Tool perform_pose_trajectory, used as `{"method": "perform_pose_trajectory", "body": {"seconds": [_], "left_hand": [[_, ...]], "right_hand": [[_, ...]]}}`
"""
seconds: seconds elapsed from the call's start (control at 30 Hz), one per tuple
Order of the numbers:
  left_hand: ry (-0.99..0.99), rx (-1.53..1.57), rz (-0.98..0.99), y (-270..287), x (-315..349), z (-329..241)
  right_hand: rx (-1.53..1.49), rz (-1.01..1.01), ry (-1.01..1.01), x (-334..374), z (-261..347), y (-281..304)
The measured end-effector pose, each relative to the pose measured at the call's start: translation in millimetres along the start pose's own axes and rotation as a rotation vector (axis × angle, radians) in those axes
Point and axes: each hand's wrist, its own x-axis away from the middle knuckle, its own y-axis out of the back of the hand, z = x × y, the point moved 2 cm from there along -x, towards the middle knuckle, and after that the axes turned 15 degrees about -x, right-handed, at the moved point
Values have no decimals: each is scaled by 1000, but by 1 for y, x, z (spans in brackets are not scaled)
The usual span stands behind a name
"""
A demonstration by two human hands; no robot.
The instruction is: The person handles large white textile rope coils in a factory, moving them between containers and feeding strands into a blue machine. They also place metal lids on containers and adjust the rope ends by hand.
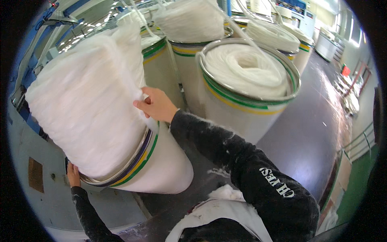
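A tall white sliver can (161, 169) with green, yellow and dark bands stands tilted at the left. Out of its top bulges a high stack of white fibre sliver (84, 101). My right hand (157, 105) reaches across to the stack's right side, its thumb and fingers closed on a loose strand of sliver (139, 94). That strand runs up over the stack and hangs down past the hand toward the can's rim. At the rim's left edge, my left hand (73, 175) is closed on the can, with its fingertips partly hidden behind it.
Another sliver can (242, 117), filled with coiled sliver (238, 68), stands to the right. More full cans crowd the back, with strands rising from them. Blue machinery (28, 60) borders the far left. A dark, shiny floor (298, 133) stretches along the right.
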Motion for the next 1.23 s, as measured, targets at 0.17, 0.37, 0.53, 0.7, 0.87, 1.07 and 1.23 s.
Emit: {"method": "perform_pose_trajectory", "body": {"seconds": [0.17, 0.37, 0.53, 0.7, 0.87, 1.07, 1.23], "left_hand": [[239, 49, -96, -9, -11, -47], [111, -369, -656, 35, -8, -240], [-607, 153, -157, -67, -1, -482], [-1032, -73, 167, -213, -65, -611], [-1023, -274, 640, -316, -62, -606], [-533, 393, 995, -394, 1, -615], [-498, 525, 1079, -450, -25, -647]], "right_hand": [[-108, -178, -22, -51, -32, 89], [61, -247, -188, -61, -120, 200], [361, -101, -428, -2, -212, 207], [457, -111, -240, 23, -292, 203], [-62, -657, -593, 41, -312, 217], [-969, -1085, -511, 18, -345, 245], [-1165, -887, -759, 30, -427, 305]]}}
